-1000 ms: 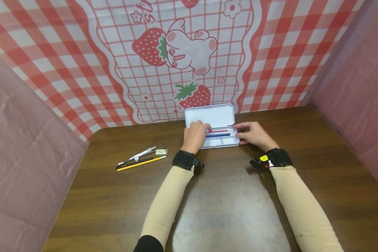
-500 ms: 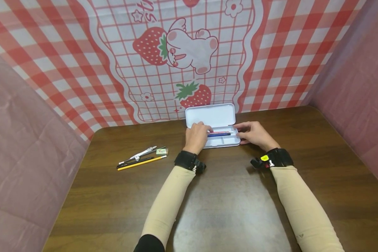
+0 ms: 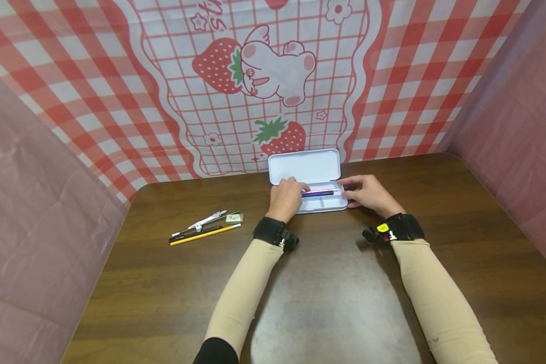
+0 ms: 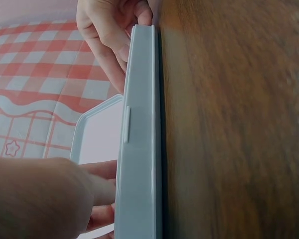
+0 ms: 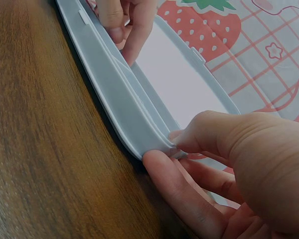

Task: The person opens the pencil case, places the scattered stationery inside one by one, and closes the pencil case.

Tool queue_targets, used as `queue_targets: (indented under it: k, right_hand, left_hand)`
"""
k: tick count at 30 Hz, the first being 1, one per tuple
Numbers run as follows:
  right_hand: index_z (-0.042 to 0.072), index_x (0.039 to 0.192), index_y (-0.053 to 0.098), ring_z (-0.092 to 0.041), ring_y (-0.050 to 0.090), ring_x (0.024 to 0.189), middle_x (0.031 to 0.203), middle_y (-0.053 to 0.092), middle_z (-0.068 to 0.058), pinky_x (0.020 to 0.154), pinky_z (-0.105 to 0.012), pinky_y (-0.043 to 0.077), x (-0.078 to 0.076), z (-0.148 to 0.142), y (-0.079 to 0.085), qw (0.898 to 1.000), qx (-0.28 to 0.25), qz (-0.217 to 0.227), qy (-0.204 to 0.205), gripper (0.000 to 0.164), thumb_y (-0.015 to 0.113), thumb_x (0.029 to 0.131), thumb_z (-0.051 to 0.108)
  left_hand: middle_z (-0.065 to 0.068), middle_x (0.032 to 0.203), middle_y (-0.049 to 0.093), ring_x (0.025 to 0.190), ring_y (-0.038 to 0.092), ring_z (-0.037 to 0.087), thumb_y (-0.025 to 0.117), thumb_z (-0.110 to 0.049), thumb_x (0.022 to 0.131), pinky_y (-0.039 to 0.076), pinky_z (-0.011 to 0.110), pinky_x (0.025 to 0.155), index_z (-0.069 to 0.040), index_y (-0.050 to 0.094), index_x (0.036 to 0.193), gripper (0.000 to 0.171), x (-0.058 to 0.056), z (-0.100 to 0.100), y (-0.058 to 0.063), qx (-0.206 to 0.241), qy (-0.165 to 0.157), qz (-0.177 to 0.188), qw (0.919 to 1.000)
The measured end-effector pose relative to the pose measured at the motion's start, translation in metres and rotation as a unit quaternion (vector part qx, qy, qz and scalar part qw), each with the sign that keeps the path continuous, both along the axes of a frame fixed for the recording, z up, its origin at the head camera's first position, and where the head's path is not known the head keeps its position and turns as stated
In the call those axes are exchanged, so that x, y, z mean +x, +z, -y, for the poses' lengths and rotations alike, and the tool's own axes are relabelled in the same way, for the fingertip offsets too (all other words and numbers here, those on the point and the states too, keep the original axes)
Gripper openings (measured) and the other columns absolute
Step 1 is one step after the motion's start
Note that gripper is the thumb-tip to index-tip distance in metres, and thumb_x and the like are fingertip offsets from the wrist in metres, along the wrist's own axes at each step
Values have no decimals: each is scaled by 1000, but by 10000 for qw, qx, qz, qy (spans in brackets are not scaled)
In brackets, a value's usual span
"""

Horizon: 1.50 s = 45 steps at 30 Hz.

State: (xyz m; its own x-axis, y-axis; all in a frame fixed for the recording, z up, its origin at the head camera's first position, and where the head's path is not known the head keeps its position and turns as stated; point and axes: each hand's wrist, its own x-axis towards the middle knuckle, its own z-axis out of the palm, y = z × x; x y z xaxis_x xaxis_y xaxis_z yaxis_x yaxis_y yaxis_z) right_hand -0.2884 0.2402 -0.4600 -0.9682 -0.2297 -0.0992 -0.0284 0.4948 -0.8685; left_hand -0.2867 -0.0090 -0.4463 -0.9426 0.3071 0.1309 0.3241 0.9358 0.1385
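Observation:
A white pencil case [image 3: 334, 203] stands with its lid [image 3: 305, 166] up near the table's back edge. Inside lie a blue pen [image 3: 318, 194] and, right behind it, a thin pink-red pencil or pen [image 3: 320, 190]. My left hand [image 3: 285, 198] reaches into the case's left part, fingers bent down over the left ends of both; what its fingertips hold is hidden. In the right wrist view, the left hand's thumb and a finger [image 5: 134, 42] dip inside the tray. My right hand [image 3: 368, 194] pinches the case's right end between thumb [image 5: 204, 132] and fingers.
To the left on the wooden table [image 3: 327, 303] lie a yellow pencil [image 3: 205, 235], a black pen or pencil [image 3: 193, 235], a silver-white compass [image 3: 205, 222] and a small eraser [image 3: 234, 218]. A checked cloth [image 3: 405, 76] hangs directly behind the case.
The pink-red item has shifted forward in the tray and now lies closer against the blue pen. My left hand has moved slightly right; the right hand keeps its grip.

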Motion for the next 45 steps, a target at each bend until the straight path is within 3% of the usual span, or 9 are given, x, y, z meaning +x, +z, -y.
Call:
queue_targets:
  k: [10, 26, 35, 45]
  right_hand:
    - [6, 134, 63, -27, 65, 83, 130, 57, -23, 64, -25, 62, -1, 0, 1, 10000, -28, 43, -28, 42, 69, 92, 11]
    - [6, 135, 62, -26, 63, 86, 132, 56, -23, 64, -23, 61, 1, 1, 6, 9998, -134, 148, -15, 44, 70, 92, 13]
    - [6, 134, 63, -26, 63, 83, 130, 57, -24, 63, -23, 61, 0, 1, 4, 9998, -133, 132, -16, 43, 70, 92, 12]
    - [5, 133, 63, -25, 64, 83, 130, 57, -25, 63, -23, 62, 0, 2, 3, 9998, -175, 120, -27, 42, 69, 92, 10]
  left_hand:
    - [2, 111, 66, 104, 57, 24, 51, -28, 100, 50, 46, 84, -33, 72, 121, 30, 1, -2, 1, 38, 70, 199, 9998]
    - [1, 112, 68, 105, 58, 23, 56, -33, 99, 52, 46, 85, -31, 73, 119, 27, 3, -1, 5, 157, 5, 194, 9997]
    - [-2, 104, 74, 92, 64, 22, 57, -24, 94, 52, 42, 71, -28, 75, 111, 25, 3, -1, 20, 541, -203, -770, 9954]
    - [-3, 97, 75, 86, 62, 20, 59, -22, 92, 49, 37, 68, -28, 76, 107, 23, 7, 5, 21, 671, -314, -1107, 9911]
